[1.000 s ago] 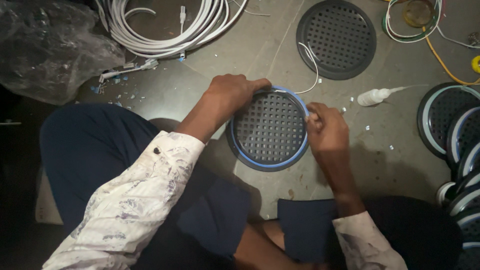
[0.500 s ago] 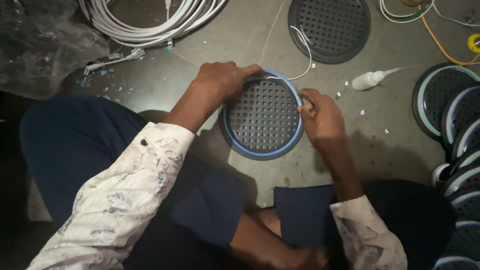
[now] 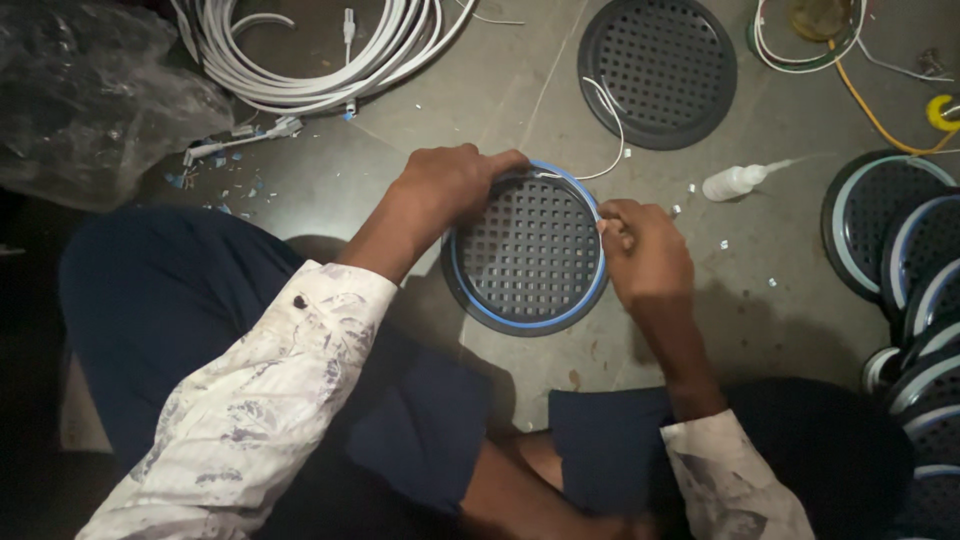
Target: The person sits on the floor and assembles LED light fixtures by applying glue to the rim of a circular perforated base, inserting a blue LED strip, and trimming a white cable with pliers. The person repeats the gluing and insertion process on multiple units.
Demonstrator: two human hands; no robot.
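At the upper left of the frame lies a crumpled clear plastic bag, and just right of it a coil of white cable on the grey floor. Near the middle, the left hand grips the upper left rim of a round black grille, fingers curled over the edge. A blue strip runs around the rim of that grille, which sits on the floor between the person's knees. The right hand is at the right rim, fingertips pinched on the strip where a thin white wire leads off toward a second black grille higher up. Right of that lies a small white squeeze bottle, and at the right edge a stack of finished grilles. The strip could lift out of its seat if the pinch slackens, and a tug on the wire might pull the end loose.
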